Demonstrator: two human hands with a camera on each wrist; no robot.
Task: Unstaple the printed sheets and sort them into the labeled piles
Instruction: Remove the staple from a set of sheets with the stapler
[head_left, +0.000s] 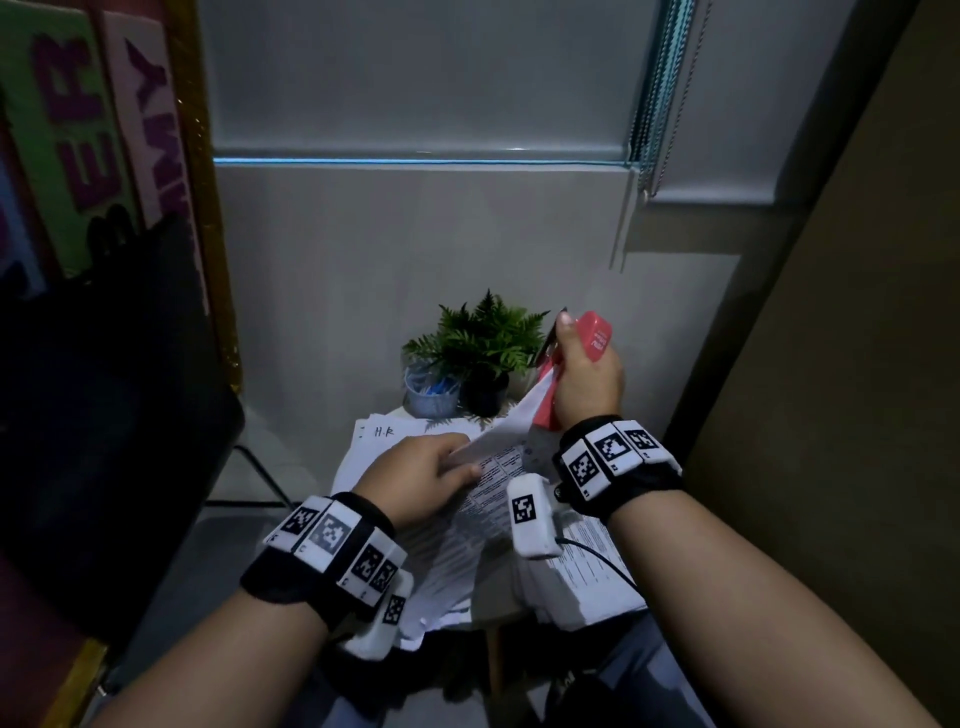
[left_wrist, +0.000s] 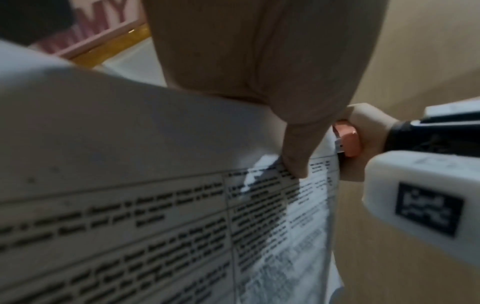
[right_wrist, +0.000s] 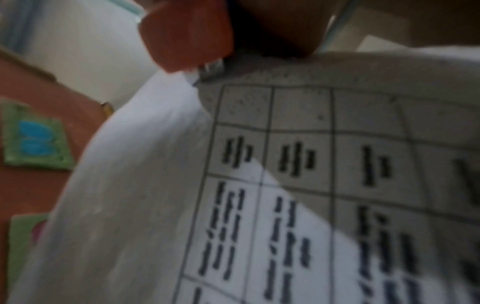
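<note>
Red stapler (head_left: 592, 338) is gripped by the right hand (head_left: 587, 379), its metal tip at the corner of the printed sheets (head_left: 488, 488) in the centre of the frame. The left hand (head_left: 415, 478) pinches them. Unstapling seems underway; next the sheets need careful pulling apart.

Your left hand (head_left: 415, 475) is low, knuckles up, fingers and thumb pinching the paper. Your right hand (head_left: 587, 374) is raised higher and farther forward, fingers curled in a fist-like grip, thumb pointing up. Both forearms are bare and wear banded wrist straps.
</note>
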